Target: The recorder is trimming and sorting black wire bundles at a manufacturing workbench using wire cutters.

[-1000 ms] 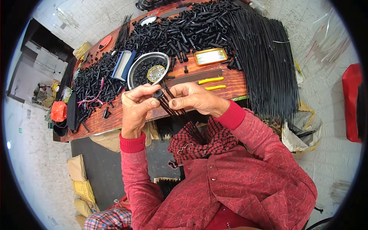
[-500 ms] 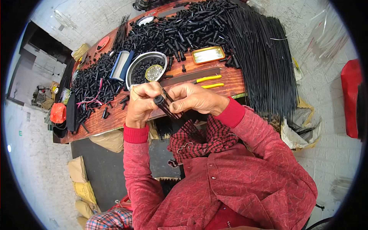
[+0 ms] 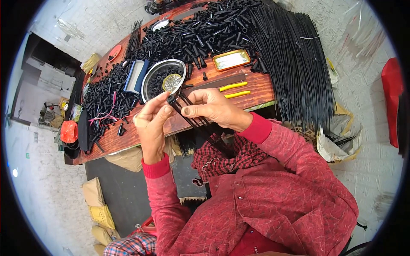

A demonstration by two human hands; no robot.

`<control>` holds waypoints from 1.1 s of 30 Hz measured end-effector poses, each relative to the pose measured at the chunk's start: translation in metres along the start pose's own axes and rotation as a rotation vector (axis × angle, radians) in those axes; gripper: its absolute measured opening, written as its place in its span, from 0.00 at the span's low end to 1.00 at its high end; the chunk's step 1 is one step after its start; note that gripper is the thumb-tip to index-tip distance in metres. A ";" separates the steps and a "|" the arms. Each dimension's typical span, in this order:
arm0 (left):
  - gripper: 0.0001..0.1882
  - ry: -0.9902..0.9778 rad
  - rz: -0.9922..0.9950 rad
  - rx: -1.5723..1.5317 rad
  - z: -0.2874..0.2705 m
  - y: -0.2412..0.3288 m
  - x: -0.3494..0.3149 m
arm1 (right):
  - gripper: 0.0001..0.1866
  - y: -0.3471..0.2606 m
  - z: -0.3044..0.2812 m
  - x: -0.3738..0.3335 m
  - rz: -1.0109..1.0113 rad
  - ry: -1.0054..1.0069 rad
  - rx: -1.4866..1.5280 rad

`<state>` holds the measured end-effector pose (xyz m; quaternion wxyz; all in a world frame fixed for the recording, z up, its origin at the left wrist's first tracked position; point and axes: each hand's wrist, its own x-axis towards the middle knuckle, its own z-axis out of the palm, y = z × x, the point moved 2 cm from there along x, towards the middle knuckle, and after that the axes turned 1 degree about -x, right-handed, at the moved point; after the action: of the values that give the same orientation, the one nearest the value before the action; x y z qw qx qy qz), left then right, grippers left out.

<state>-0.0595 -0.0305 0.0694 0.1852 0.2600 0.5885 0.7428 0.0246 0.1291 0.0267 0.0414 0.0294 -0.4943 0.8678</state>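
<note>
In front of my chest, over the table's near edge, is a black hub [image 3: 171, 99] with several thin black ribs [image 3: 199, 122] fanning down from it, like part of an umbrella frame. My left hand [image 3: 152, 120] has the hub end between thumb and fingertips. Close beside it, my right hand [image 3: 218, 112] pinches the ribs just below the hub. The ribs' lower ends run toward the red-and-black checked cloth [image 3: 211, 157] on my lap and get lost against it. Just beyond my fingers stands a metal bowl [image 3: 145, 85] of small black parts, with a yellow dish [image 3: 172, 82] of shiny bits inside.
Black flanged tubes [image 3: 205, 36] heap over the reddish wooden table [image 3: 115, 143]. Long black rods [image 3: 294, 68] hang over its right edge. Yellow-handled pliers [image 3: 237, 94], an orange tray [image 3: 231, 60] and a blue-and-white box [image 3: 136, 77] lie on it. A white sack [image 3: 337, 147] stands at right.
My left hand has shifted left and its fingers have loosened from a tight curl to a fingertip hold. The ribs are spread more apart, and the hub end sits slightly higher and further left.
</note>
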 end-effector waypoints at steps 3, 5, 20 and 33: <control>0.21 0.031 0.014 0.124 0.003 0.016 -0.010 | 0.09 0.000 0.010 -0.001 -0.051 0.057 -0.147; 0.20 0.080 0.079 0.318 0.008 0.024 -0.012 | 0.09 0.004 0.014 0.003 -0.056 0.042 -0.143; 0.17 0.058 -0.012 0.193 -0.005 0.025 -0.017 | 0.08 0.000 0.033 -0.003 -0.163 -0.026 -0.229; 0.19 0.040 0.090 0.148 -0.003 0.018 -0.016 | 0.11 -0.010 0.019 0.001 -0.080 -0.088 -0.265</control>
<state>-0.0479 -0.0461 0.0840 0.1202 0.2845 0.6330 0.7099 0.0247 0.1184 0.0450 0.0577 0.0815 -0.6042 0.7905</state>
